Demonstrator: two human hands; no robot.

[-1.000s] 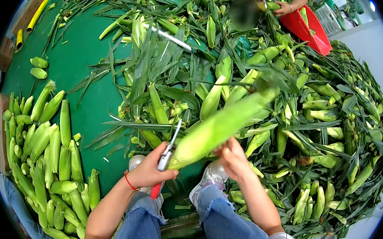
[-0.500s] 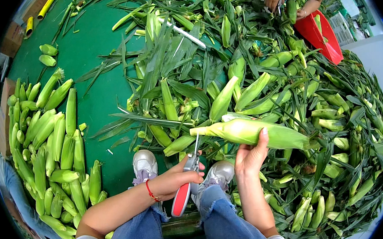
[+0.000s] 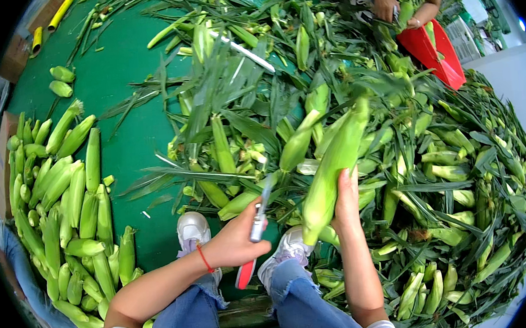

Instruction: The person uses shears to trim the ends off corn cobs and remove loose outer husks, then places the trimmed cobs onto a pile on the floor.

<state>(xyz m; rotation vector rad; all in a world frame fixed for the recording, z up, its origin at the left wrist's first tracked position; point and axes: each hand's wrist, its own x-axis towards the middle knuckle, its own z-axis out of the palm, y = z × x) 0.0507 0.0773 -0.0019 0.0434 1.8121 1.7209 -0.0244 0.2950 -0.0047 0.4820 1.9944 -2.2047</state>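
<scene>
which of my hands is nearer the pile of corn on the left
Left. The left hand holds red-handled clippers to the right of the corn pile; the right hand, holding a husk-covered ear, is farther right.

Produce workroom, shown as such by a green floor (image 3: 127,57) strewn with loose leaves (image 3: 224,93), a stack of trimmed corn (image 3: 76,188) at left, a large heap of leafy ears (image 3: 449,173) at right, a red container (image 3: 437,60), cardboard boxes (image 3: 15,59), pruning shears (image 3: 257,224), and a second person (image 3: 385,4) handling corn.

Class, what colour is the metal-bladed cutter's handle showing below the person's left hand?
The handle is mostly red, best seen in the head view.
</scene>
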